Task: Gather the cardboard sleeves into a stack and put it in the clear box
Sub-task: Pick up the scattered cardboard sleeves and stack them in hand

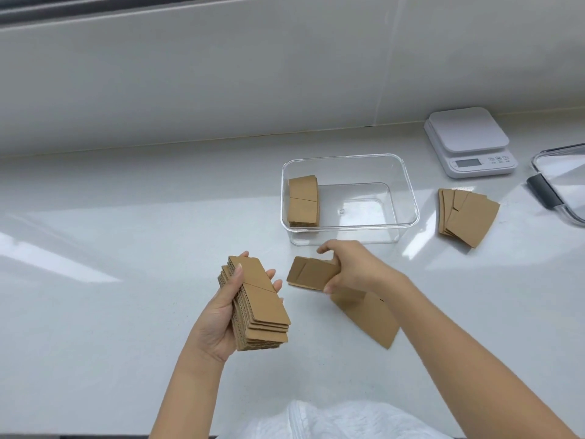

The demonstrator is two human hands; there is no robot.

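Right now the left hand [221,315] has its grip closed around a thick stack of cardboard sleeves [258,304], thumb pressed along the stack's left edge and fingertips showing past its right edge, the whole bundle held above the counter [95,280]. Just to the right of that grip, the right hand [351,267] pinches a few sleeves [311,274] between thumb and fingers, and these are apart from the held stack. Under the right wrist, a further sleeve [370,318] lies flat on the counter. Beyond the right hand stands the clear box [408,191], close to the knuckles, and a small stack of sleeves [303,201] already lies in its left end. Farther right of the box, well apart from both grips, a fanned pile of sleeves [467,215] rests on the counter. Behind that pile sits a white kitchen scale [468,137], and at the far right edge a clear lid [560,185] with a dark clasp is partly in view.
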